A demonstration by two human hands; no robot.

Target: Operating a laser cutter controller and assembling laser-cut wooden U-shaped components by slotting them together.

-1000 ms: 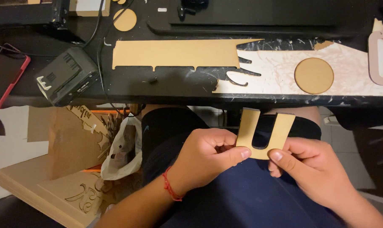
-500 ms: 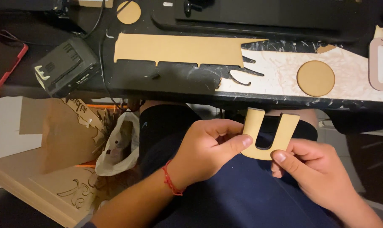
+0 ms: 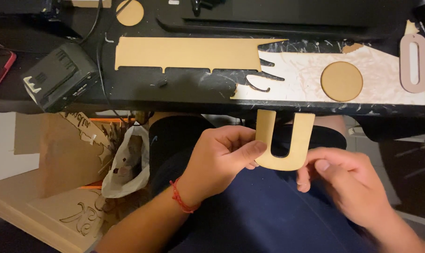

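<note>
Both hands are up over the lap, just below the near edge of the black paint-scuffed desk, and between them sits a flat tan U-shaped cutout of thin board. Its two prongs point up toward the desk edge, the curved base down toward the dark blue cloth over the lap.

The left hand has the grip clenched on the cutout: thumb pressed flat across the front of the left prong near the bend, fingers curled behind it. A red string bracelet circles that wrist.

The right hand comes in from the lower right. Its thumb and fingertips sit right at the lower right corner of the U, touching its edge in a light pinch rather than a full clasp.

Up on the desk, a long tan rectangular strip of board with small notches along its lower edge lies flat, and to its right a pale, ragged-edged sheet carries a tan round disc. A second tan disc sits near the far edge at top. At far right lies a pinkish-grey elongated oval ring. At left, a dark grey blocky battery pack rests on the desk corner.

Down on the floor to the left, a crumpled white plastic bag sits beside brown board sheets with cut-out curly shapes.
</note>
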